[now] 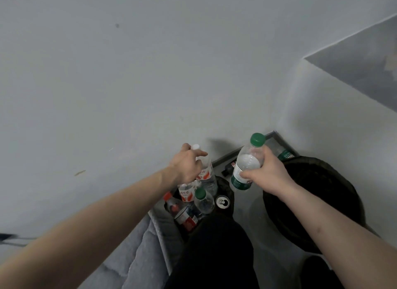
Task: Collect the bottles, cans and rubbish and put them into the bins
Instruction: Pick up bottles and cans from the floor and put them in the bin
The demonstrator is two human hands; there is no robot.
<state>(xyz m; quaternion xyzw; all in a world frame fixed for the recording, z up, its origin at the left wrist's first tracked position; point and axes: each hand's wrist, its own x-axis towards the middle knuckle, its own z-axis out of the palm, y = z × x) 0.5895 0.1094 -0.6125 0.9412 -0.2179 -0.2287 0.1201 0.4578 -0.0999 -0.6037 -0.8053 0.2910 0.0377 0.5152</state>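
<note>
The person stands close to a grey wall, with both arms stretched forward over two bins on the floor. The left hand [188,167] is closed around the upper part of a clear bottle with a white cap and a red label [205,172]; the index finger is stretched out above the cap. This bottle hangs directly over the left bin [223,181], which is already almost full: another red-label bottle [185,194], a small bottle with a green cap [203,200], an opened can [222,201] and a bottle with a red cap [171,203] lie or stand in it.

The right hand [268,173] is closed around the middle of a bigger bottle with a green cap and a green label [247,166], held upright between the two bins. The right bin [311,202] has a black bag inside and looks nearly empty from this angle.

In my judgement, the step in hand is dropping the collected bottles. Next, the left hand must open so that its bottle falls on the pile; because the pile is high, the bottle could roll off. The right hand should move sideways over one of the bins before it opens. Behind the bins, some more bottles lie on the floor beside the wall.
</note>
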